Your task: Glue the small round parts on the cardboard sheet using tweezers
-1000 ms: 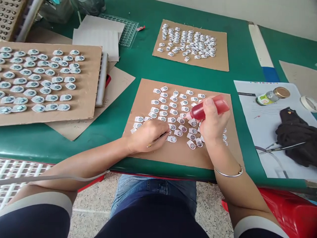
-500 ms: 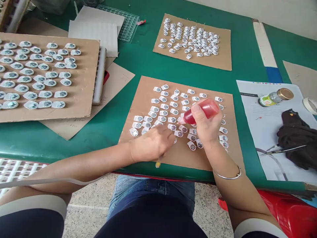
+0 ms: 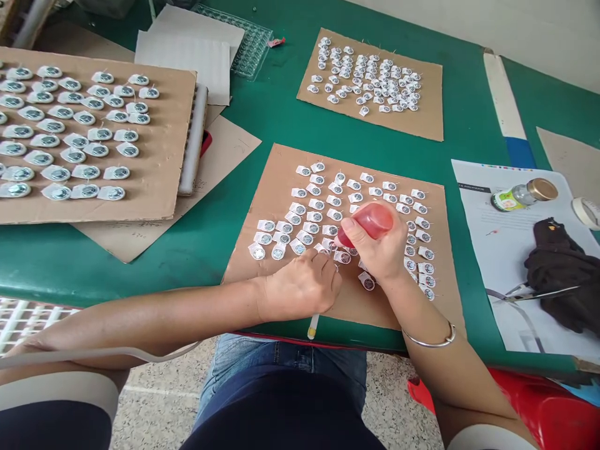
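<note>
From the head view, our right hand point(image 3: 387, 247) grasps the red squeeze bottle point(image 3: 370, 224) nose-down, its tip aimed at the small white tags point(image 3: 307, 238) on the near cardboard point(image 3: 262, 200). Our left hand point(image 3: 302, 286) has its fingers curled around a thin tool point(image 3: 313, 326), probably steadying a tag, though the knuckles hide its far end. Beneath lies a green table point(image 3: 276, 112); below it, a speckled floor point(image 3: 159, 412).
</note>
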Action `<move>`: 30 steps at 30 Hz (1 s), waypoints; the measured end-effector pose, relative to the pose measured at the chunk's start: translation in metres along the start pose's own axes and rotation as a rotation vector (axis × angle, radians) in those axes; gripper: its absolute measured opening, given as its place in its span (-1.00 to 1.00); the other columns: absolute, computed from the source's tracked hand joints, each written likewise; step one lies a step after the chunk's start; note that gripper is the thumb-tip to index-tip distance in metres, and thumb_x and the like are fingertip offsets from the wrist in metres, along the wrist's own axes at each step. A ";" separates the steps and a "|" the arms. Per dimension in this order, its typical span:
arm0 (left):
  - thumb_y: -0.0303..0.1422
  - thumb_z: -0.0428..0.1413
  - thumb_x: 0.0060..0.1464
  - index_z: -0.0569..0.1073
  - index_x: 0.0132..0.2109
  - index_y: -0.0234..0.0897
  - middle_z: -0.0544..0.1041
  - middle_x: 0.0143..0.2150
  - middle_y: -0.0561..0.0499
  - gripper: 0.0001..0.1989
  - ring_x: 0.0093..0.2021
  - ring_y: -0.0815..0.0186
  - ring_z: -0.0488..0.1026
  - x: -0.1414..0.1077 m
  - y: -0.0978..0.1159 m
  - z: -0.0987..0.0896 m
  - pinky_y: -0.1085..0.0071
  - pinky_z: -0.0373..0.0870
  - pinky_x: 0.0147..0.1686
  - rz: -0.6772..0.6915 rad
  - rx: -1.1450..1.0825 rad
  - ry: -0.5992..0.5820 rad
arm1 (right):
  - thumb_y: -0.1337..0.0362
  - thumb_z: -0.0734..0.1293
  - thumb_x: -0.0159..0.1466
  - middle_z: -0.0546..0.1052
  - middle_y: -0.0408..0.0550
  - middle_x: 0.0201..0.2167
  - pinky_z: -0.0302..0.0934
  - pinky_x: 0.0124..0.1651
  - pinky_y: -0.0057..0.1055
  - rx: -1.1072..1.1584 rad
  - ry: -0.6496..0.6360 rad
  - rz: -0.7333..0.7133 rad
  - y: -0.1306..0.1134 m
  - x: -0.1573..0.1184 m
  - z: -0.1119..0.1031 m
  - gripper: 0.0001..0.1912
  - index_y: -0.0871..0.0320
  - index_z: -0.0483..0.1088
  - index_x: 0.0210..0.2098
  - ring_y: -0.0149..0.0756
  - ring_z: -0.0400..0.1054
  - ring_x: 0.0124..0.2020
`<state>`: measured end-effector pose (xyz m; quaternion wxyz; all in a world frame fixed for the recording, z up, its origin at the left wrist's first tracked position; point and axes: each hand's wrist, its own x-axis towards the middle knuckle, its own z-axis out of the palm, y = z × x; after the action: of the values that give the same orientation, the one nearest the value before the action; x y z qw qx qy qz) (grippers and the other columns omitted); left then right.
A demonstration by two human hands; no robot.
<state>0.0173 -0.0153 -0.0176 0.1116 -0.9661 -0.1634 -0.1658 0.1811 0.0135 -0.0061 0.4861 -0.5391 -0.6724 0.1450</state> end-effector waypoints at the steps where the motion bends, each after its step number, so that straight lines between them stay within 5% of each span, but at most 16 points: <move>1: -0.61 -0.09 0.05 0.28 -0.46 -0.34 0.39 -0.54 -0.04 -0.82 -0.53 0.30 0.31 0.000 0.000 0.000 0.34 0.22 -0.53 -0.003 -0.001 0.001 | 0.11 0.40 0.07 0.44 -0.13 -0.49 0.29 -0.37 -0.37 -0.012 0.005 -0.007 0.000 0.000 0.000 -0.73 0.17 0.32 -0.42 -0.39 0.33 -0.45; 30: -0.63 -0.11 0.05 0.27 -0.46 -0.34 0.39 -0.53 -0.05 -0.80 -0.51 0.30 0.29 0.001 -0.005 -0.005 0.34 0.24 -0.52 -0.014 -0.041 -0.026 | 0.11 0.38 0.10 0.43 -0.13 -0.47 0.29 -0.35 -0.33 -0.015 0.035 -0.014 0.007 0.000 0.002 -0.74 0.14 0.30 -0.39 -0.36 0.33 -0.45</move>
<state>0.0151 -0.0117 -0.0123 0.0883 -0.9691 -0.1682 -0.1575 0.1830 0.0168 -0.0119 0.4948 -0.5405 -0.6684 0.1271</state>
